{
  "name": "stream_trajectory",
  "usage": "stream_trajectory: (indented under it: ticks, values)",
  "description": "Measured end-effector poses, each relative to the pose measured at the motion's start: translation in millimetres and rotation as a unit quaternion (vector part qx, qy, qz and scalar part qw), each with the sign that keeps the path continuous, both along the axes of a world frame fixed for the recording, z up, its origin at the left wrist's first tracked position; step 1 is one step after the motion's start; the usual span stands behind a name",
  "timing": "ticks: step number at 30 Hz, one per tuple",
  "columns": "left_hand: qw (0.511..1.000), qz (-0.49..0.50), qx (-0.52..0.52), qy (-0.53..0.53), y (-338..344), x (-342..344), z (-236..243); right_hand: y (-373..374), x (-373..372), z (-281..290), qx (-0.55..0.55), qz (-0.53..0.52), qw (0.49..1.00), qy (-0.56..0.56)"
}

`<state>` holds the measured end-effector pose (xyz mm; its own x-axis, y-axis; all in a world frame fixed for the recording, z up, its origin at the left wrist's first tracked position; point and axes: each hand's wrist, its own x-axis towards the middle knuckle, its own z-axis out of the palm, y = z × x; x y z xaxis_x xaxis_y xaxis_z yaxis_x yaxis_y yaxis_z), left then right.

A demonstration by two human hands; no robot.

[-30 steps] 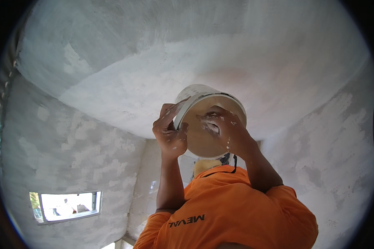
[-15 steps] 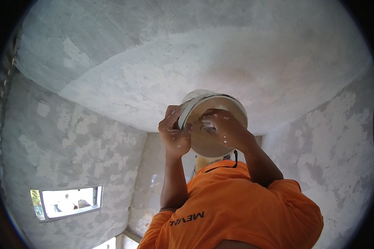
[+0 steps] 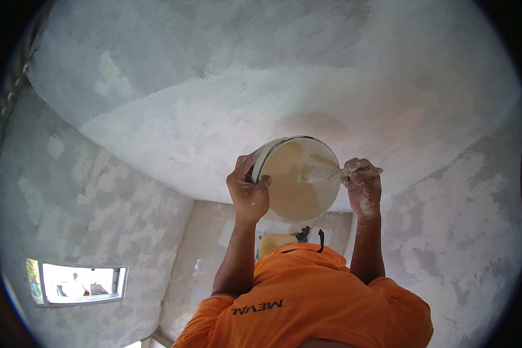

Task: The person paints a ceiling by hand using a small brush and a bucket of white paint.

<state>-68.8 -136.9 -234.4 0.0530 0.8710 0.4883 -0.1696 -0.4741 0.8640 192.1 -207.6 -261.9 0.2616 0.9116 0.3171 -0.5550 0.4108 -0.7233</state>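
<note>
My left hand [image 3: 249, 191] is closed on the rim of a white round bucket [image 3: 262, 160], whose beige round inside faces the camera. My right hand [image 3: 362, 182], smeared with white, is closed on a flat tool [image 3: 322, 176] at the bucket's right side. The tool is coated in white and lies across the beige area; I cannot tell whether it is a scraper or a brush. Both forearms come up from an orange shirt [image 3: 296, 290].
Grey, patchily coated walls [image 3: 98, 203] rise at both sides, meeting a smoother grey-white surface [image 3: 272, 87] above. A small window [image 3: 72, 281] is at lower left. A yellow object [image 3: 272, 242] shows behind the shirt's collar, beside something dark.
My right hand has moved from over the bucket's beige middle out to its right edge, bringing the white-coated tool into view. My left hand still grips the bucket.
</note>
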Motion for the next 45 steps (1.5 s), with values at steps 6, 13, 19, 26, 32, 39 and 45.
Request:
stream_trajectory:
  ticks: [6, 13, 19, 26, 32, 39, 45]
  values:
    - [0.999, -0.030, -0.030, -0.014, -3.1, 1.0, 10.9, -19.7, -14.8, 3.2, -0.039, -0.076, 0.995, 0.057]
    - [1.000, -0.026, -0.001, 0.013, 4.2, -3.5, -2.1, -16.7, -11.1, -46.0, -0.063, 0.014, 0.977, 0.203]
    - [0.999, -0.005, -0.023, 0.029, 0.1, -4.1, 10.1, -19.3, -18.2, -57.3, -0.124, 0.023, 0.948, 0.293]
    - [0.999, -0.008, -0.045, 0.019, -1.9, -1.6, 11.9, -27.5, -20.9, -43.3, -0.147, 0.042, 0.950, 0.272]
    - [0.999, 0.015, -0.007, 0.048, -8.8, -5.4, 18.7, -29.9, -23.7, -52.2, -0.141, 0.040, 0.952, 0.268]
    - [0.997, -0.045, 0.022, -0.050, 0.9, -1.6, 6.6, -32.9, -12.2, -57.0, 0.017, 0.114, 0.944, 0.309]
    - [0.995, -0.062, 0.064, -0.044, 7.8, -1.6, 0.3, -22.3, 40.1, 44.4, 0.186, -0.127, 0.972, 0.063]
